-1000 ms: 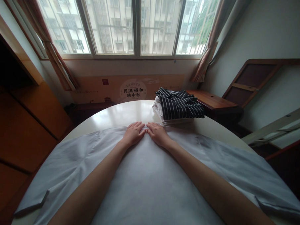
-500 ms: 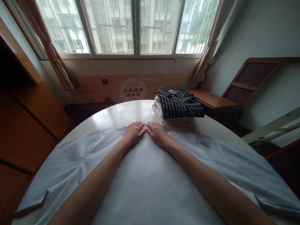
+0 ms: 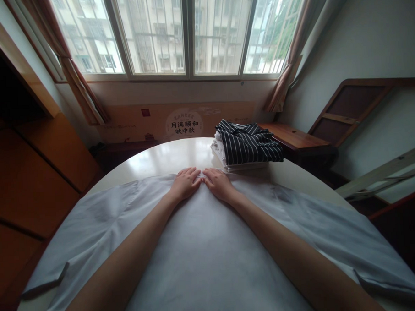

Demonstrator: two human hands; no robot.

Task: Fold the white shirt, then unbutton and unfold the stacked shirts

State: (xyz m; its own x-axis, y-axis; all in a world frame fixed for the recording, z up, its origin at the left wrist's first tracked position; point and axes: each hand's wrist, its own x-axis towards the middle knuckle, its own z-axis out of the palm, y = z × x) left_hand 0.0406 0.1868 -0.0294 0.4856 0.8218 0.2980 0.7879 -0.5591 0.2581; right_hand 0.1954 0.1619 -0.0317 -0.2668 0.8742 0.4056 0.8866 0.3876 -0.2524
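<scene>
White cloth lies under my fingertips (image 3: 194, 173): both hands are flat, palms down, fingers stretched out and together, gripping nothing. My left hand (image 3: 185, 184) and right hand (image 3: 218, 184) sit side by side at the far middle edge of the shirt (image 3: 204, 247), their index fingers almost touching, angled toward each other so they form a small point over the collar area. I cannot tell whether the fingertips pinch any fabric; they look simply pressed on it.

From the hands my bare forearms run back toward me, spreading to the near left and near right over the cloth. I see the shirt spread flat across the near half of the round table (image 3: 166, 157), one sleeve (image 3: 57, 267) reaching to the near left with its dark-edged cuff at the table's rim, the other sleeve (image 3: 370, 254) reaching to the near right.

Beyond my right hand, just past the shirt's far edge, a stack of folded clothes (image 3: 245, 149) rests on the table, a dark striped piece on top of white ones. Bare glossy tabletop shows far left of the stack.

Further off stand a printed cardboard panel (image 3: 183, 122) against the wall, a wide window (image 3: 184, 32) with curtains at both sides, and wooden furniture (image 3: 296, 140) to the right
</scene>
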